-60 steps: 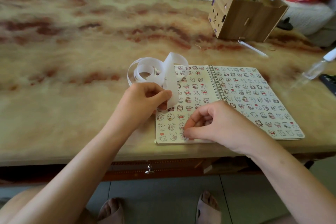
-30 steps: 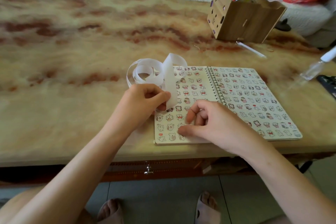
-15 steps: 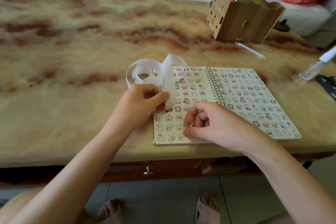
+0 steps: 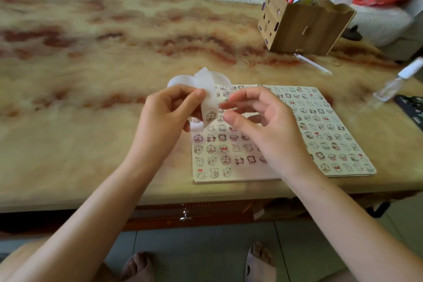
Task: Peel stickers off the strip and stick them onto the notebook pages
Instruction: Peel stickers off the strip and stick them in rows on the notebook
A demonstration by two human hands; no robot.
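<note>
Strip [image 4: 208, 101] pinched by left hand [image 4: 168, 119] fingers | right hand [image 4: 271, 128] fingers parted beside it

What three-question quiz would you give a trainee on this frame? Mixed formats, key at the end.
1. True or false: the left hand grips the sticker strip.
2. The notebook is: A) closed, B) open flat on the table, C) held upright.
3. Which hand hovers over the notebook, thumb and forefinger apart?

Key: 1 true; 2 B; 3 the right hand.
</note>
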